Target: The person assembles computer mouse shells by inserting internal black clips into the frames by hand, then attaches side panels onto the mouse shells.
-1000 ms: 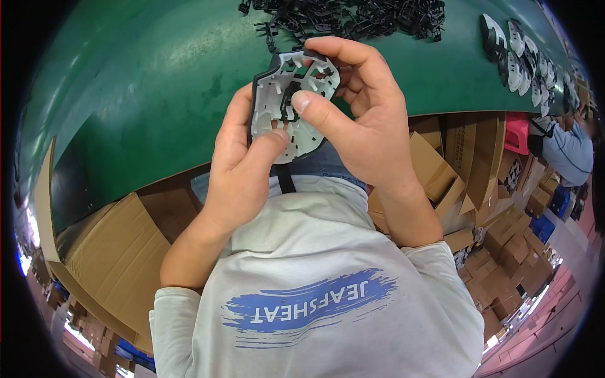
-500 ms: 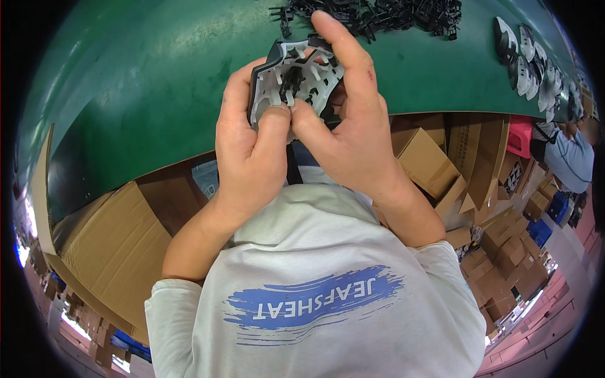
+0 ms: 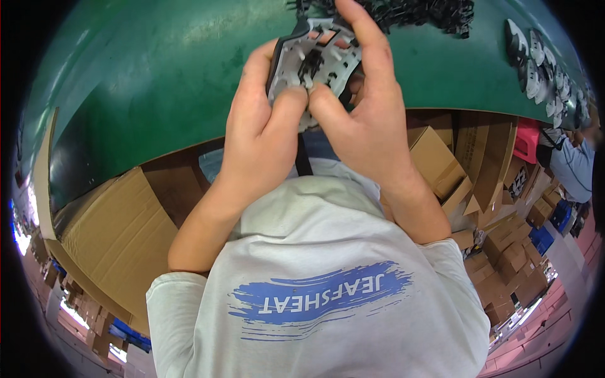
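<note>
Between both hands I hold a plastic shell (image 3: 288, 68), grey-white inside with a dark outer rim, its hollow side facing me. A small black part (image 3: 310, 63) sits in the middle of the hollow. My left hand (image 3: 261, 123) wraps the shell's left edge, thumb pressed inside near the black part. My right hand (image 3: 372, 120) grips the other edge, its thumb beside the left thumb and its index finger stretched past the shell's far side. What the thumb tips press on is mostly hidden.
A heap of small black parts (image 3: 428, 16) lies on the green table (image 3: 170, 82) beyond my hands. Several white-and-black shells (image 3: 535, 63) lie at the far right. An open carton (image 3: 120, 233) stands at left, more boxes (image 3: 441, 164) at right. A person (image 3: 572, 165) sits near a pink stool (image 3: 527, 140).
Both hands and the shell appear slightly farther right and higher, though the whole view has shifted as well. The thumbs stay pressed inside the shell around the black part.
</note>
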`<act>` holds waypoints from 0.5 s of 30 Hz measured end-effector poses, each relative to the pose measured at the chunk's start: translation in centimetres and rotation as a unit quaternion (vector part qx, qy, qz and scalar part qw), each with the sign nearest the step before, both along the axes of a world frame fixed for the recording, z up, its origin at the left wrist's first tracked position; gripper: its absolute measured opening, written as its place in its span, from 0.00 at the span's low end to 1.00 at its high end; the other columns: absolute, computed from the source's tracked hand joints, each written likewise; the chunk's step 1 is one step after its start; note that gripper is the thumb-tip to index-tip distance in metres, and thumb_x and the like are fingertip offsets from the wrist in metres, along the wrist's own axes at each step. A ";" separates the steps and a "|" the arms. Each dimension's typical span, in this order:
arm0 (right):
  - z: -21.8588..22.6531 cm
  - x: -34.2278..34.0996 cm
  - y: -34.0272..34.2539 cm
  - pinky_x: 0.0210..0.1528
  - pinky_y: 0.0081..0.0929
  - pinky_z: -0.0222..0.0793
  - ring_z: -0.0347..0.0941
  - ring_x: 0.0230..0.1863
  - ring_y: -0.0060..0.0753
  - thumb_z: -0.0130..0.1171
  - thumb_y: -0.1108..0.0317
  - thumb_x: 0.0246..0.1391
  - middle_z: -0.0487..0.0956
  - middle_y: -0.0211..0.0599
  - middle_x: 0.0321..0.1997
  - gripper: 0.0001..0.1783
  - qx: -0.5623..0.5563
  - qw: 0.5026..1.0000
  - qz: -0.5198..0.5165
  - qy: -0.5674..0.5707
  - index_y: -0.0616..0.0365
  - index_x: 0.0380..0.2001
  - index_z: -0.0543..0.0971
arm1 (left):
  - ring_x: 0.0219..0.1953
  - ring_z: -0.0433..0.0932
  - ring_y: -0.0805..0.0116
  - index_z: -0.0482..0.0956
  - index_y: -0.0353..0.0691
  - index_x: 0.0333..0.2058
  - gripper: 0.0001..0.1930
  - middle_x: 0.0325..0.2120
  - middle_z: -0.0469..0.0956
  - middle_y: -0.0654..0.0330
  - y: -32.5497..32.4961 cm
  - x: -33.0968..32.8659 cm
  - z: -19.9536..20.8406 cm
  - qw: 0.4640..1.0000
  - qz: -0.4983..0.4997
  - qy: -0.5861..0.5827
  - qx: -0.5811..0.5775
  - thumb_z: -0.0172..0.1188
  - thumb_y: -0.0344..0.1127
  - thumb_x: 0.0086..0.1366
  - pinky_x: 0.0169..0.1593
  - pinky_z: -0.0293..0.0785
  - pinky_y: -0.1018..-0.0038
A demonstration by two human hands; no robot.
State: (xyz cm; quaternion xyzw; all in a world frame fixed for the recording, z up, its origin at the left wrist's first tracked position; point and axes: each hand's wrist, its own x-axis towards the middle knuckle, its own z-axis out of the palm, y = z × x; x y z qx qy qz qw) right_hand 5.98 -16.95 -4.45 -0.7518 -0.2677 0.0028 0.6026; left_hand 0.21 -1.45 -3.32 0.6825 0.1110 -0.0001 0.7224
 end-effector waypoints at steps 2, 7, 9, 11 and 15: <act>0.5 -0.5 0.4 0.70 0.36 0.70 0.71 0.70 0.44 0.60 0.82 0.55 0.66 0.50 0.75 0.46 0.020 0.997 0.021 0.065 0.65 0.77 0.57 | 0.62 0.72 0.67 0.60 0.29 0.70 0.29 0.63 0.72 0.53 0.5 -0.8 1.9 0.990 -0.024 0.049 -0.127 0.53 0.26 0.74 0.67 0.67 0.70; 2.1 -1.8 0.3 0.72 0.42 0.66 0.72 0.70 0.53 0.67 0.69 0.58 0.62 0.58 0.78 0.53 0.147 0.944 0.161 0.248 0.64 0.80 0.49 | 0.69 0.70 0.57 0.57 0.28 0.74 0.36 0.68 0.69 0.48 4.0 -3.5 3.5 0.969 0.045 0.126 -0.206 0.57 0.27 0.70 0.72 0.64 0.63; 4.3 0.1 -1.3 0.70 0.42 0.69 0.75 0.67 0.50 0.67 0.68 0.59 0.63 0.57 0.77 0.52 0.101 0.955 0.184 0.209 0.62 0.80 0.51 | 0.62 0.77 0.59 0.63 0.31 0.71 0.34 0.64 0.74 0.51 6.6 -5.8 5.0 0.980 0.128 0.084 -0.128 0.59 0.30 0.67 0.62 0.75 0.65; 5.0 2.6 -4.0 0.63 0.38 0.75 0.82 0.56 0.40 0.68 0.68 0.59 0.70 0.51 0.73 0.44 0.026 0.983 0.156 0.096 0.58 0.77 0.63 | 0.59 0.78 0.57 0.68 0.31 0.67 0.32 0.60 0.76 0.51 12.9 -10.0 6.9 0.982 0.136 0.074 -0.108 0.62 0.36 0.66 0.61 0.78 0.60; 3.5 8.8 -11.3 0.57 0.26 0.77 0.79 0.51 0.22 0.64 0.73 0.66 0.82 0.35 0.58 0.22 0.101 0.976 -0.136 0.138 0.59 0.62 0.78 | 0.65 0.74 0.53 0.67 0.27 0.67 0.28 0.65 0.73 0.48 29.3 -21.3 12.1 0.930 0.365 -0.043 -0.014 0.56 0.37 0.76 0.71 0.69 0.60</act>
